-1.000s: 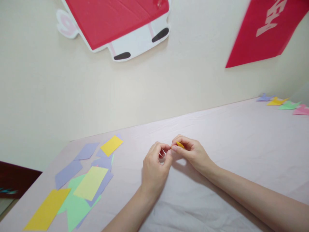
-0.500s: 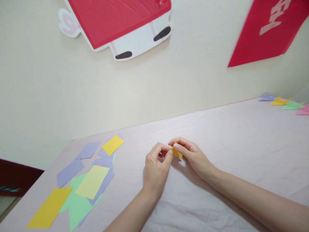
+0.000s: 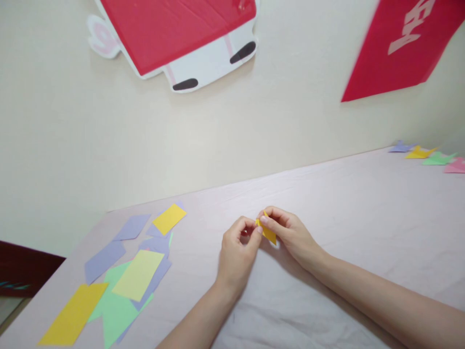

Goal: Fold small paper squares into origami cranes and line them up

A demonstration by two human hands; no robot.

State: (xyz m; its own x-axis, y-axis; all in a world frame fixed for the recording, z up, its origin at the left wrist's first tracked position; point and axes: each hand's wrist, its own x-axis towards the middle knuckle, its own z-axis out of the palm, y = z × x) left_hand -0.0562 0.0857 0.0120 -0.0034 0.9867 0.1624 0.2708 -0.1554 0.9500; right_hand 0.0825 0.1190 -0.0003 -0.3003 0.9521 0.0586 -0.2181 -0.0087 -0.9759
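Note:
A small folded piece of yellow paper [image 3: 269, 234] is pinched between both of my hands, a little above the cloth-covered surface. My left hand [image 3: 240, 245] grips its left edge between thumb and fingertips. From the right, my right hand [image 3: 292, 235] holds the paper with its thumb in front and fingers behind. The paper's lower corner points down between the hands; parts of its upper side are covered by my fingers, so the full shape of the fold cannot be seen.
Loose paper sheets lie at the left: yellow [image 3: 74, 315], pale yellow [image 3: 138, 275], green [image 3: 121, 310] and purple [image 3: 105, 261]. Several folded paper pieces [image 3: 419, 152] stand in a row at the far right. Behind the pale cloth [image 3: 327, 194] rises a wall [image 3: 203, 145] with red decorations [image 3: 181, 29].
The folded yellow paper has tilted, and more of its lower corner shows. My left hand has shifted slightly to the right; the right hand has barely moved.

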